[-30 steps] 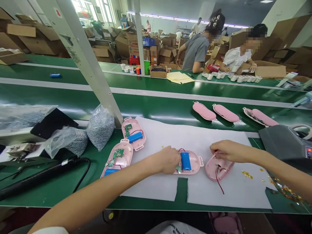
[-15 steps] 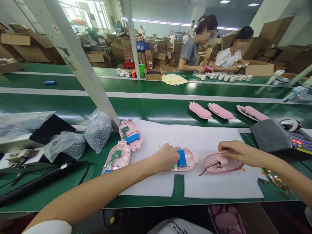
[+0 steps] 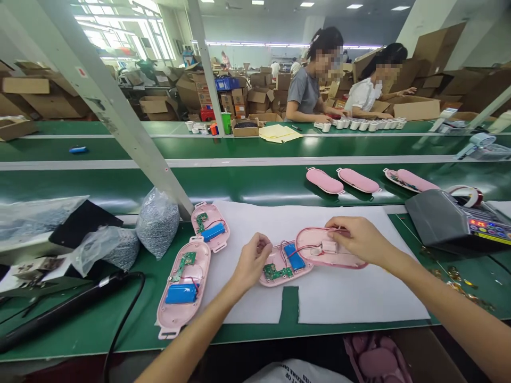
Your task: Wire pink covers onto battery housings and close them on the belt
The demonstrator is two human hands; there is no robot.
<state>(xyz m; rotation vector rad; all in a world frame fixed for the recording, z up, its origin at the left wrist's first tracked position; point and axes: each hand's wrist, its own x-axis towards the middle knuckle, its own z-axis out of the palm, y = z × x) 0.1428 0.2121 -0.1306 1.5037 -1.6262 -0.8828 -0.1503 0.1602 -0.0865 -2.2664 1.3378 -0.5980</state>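
A pink half-shell point(image 3: 284, 266) with a green circuit board and a blue battery lies on the white sheet point(image 3: 339, 298). My left hand point(image 3: 250, 263) grips its left end, fingers curled. My right hand point(image 3: 356, 239) holds a second pink half-shell point(image 3: 319, 255), open side up, with a small white part and red wires inside. This second shell overlaps the right end of the first.
Two more open pink shells point(image 3: 210, 227), point(image 3: 181, 284) with boards and batteries lie left. Bags of small grey parts point(image 3: 157, 222), a black tool with cable point(image 3: 64, 311), a grey tape dispenser point(image 3: 455, 221). Closed pink cases point(image 3: 324, 181) sit on the conveyor. Two people work at the far table.
My right hand carried the loose pink shell leftward until it overlaps the battery shell. My left hand slid from the battery to the shell's left end. The camera tilted up.
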